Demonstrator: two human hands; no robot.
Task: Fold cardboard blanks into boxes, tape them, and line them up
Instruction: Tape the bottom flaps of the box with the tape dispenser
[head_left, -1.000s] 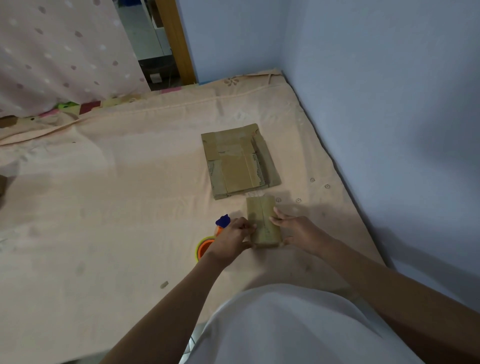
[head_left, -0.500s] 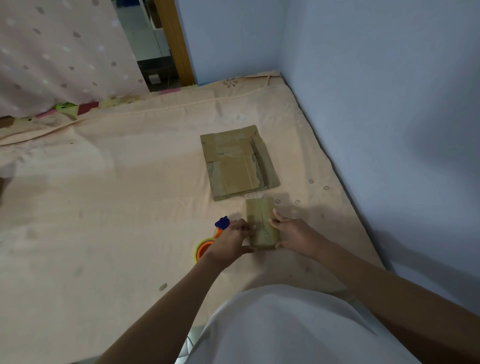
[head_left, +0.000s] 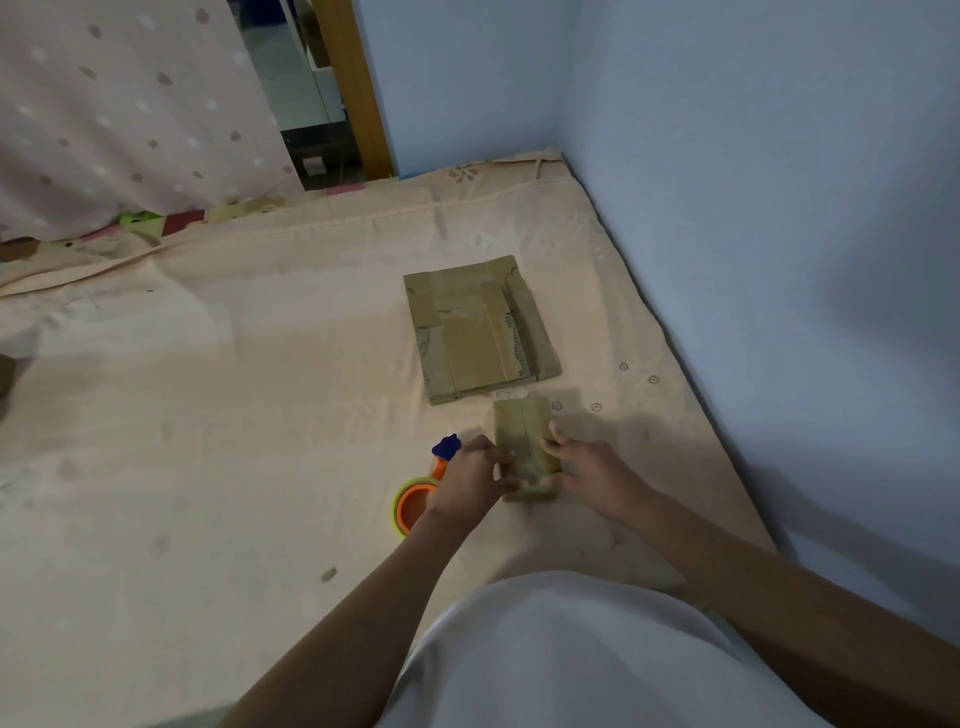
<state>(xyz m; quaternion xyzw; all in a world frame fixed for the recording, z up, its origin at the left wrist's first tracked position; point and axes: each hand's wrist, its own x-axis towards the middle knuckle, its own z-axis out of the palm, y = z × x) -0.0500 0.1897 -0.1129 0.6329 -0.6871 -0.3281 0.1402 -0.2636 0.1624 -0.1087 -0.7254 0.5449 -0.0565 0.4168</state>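
Observation:
A small brown cardboard box (head_left: 522, 434) stands on the peach bedsheet (head_left: 208, 415) in front of me, a strip of clear tape sticking out at its far end. My left hand (head_left: 470, 480) grips its left side with curled fingers. My right hand (head_left: 587, 470) holds its right side, thumb up against the edge. Behind the box lies a flat stack of cardboard blanks (head_left: 480, 330) with tape patches. A tape dispenser (head_left: 418, 501) with an orange and green roll and a blue tip sits just left of my left hand, partly hidden by it.
A blue wall (head_left: 779, 234) runs along the mattress's right edge and meets the far wall at the corner. A dotted pink curtain (head_left: 119, 114) hangs at the back left beside a wooden door frame (head_left: 358, 88). My white-clothed lap (head_left: 571, 654) fills the bottom.
Both hands stay on the small box. They have shifted slightly along its sides; the box has barely moved.

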